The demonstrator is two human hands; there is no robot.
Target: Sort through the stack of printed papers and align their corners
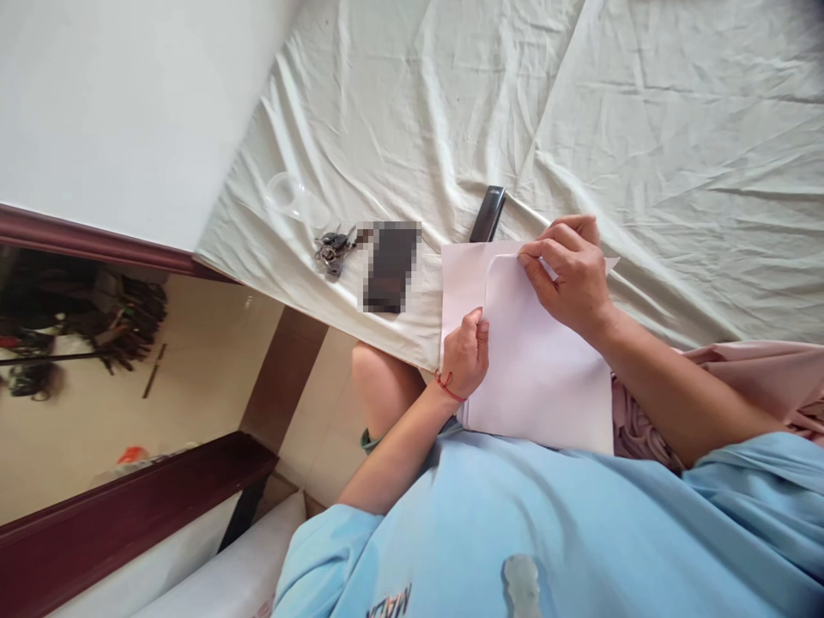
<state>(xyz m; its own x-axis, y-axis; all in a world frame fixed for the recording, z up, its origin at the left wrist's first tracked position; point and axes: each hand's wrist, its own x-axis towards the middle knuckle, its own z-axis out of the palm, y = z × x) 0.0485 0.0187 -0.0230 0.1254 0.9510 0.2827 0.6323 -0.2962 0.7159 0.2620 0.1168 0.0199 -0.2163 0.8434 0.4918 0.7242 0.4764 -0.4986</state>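
White paper sheets (541, 378) lie across my lap, one overlapping another, with a lower sheet (460, 270) showing along the left side. My left hand (467, 352), a red string around its wrist, is closed on the left edge of the upper sheet, thumb on top. At the top edge, my right hand (566, 270) pinches the paper between thumb and fingers. Just beyond the sheets lies a long, narrow black object (489, 213), its near end hidden by the paper; I cannot tell its kind.
On the pale, wrinkled bed sheet (644, 129) to the left are a pixelated dark rectangular object (391, 266), a bunch of keys (333, 251) and a clear plastic cup (288, 196). Pink cloth (740, 378) lies at the right. A dark red wooden edge (142, 489) stands lower left.
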